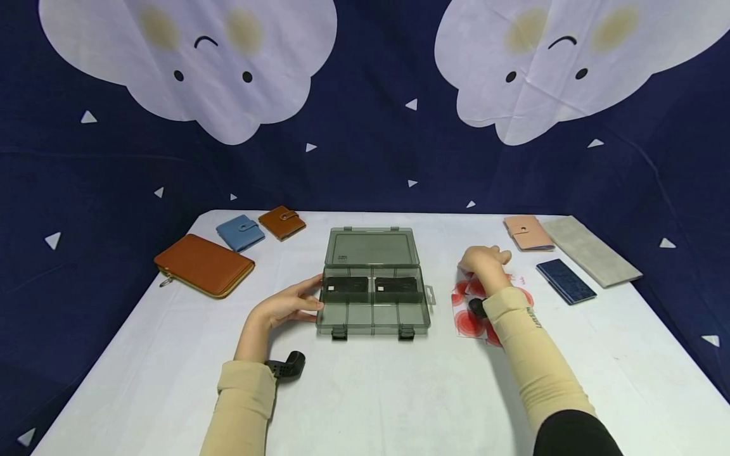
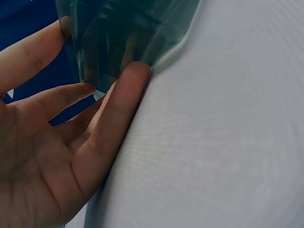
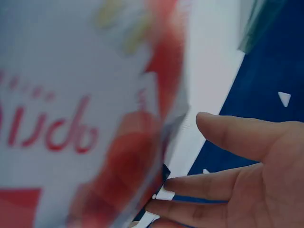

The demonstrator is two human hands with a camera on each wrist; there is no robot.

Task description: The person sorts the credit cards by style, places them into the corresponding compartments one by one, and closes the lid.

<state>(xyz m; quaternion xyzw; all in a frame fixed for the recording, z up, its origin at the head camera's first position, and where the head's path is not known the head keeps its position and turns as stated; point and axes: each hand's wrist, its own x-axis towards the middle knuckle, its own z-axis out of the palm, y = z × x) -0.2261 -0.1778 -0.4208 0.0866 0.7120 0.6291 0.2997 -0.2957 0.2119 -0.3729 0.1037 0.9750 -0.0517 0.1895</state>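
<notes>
both hands are working at once: my left hand [image 1: 288, 306] is lying with straight, relaxed fingers against the left wall of the smoky clear organizer box [image 1: 373, 297], steadying it, while my right hand [image 1: 485, 261] is hovering over the red-and-white printed packet [image 1: 469, 315] just right of the box. from the right wrist view the fingers [image 3: 237, 135] are looking loosely extended beside the packet's edge, and i'm not able to say for sure whether they are pinching it yet; it is looking more like touching than gripping. the box is sitting mid-table with its lid standing open at the back, and two dark cards [image 1: 345, 288] are lying in its rear compartments. to do this well i'm judging that the left fingers should be pressing lightly and flat so the box isn't sliding on the white tablecloth [image 1: 399, 392], and the right should be taking the thin packet by its near edge rather than crumpling it.
</notes>
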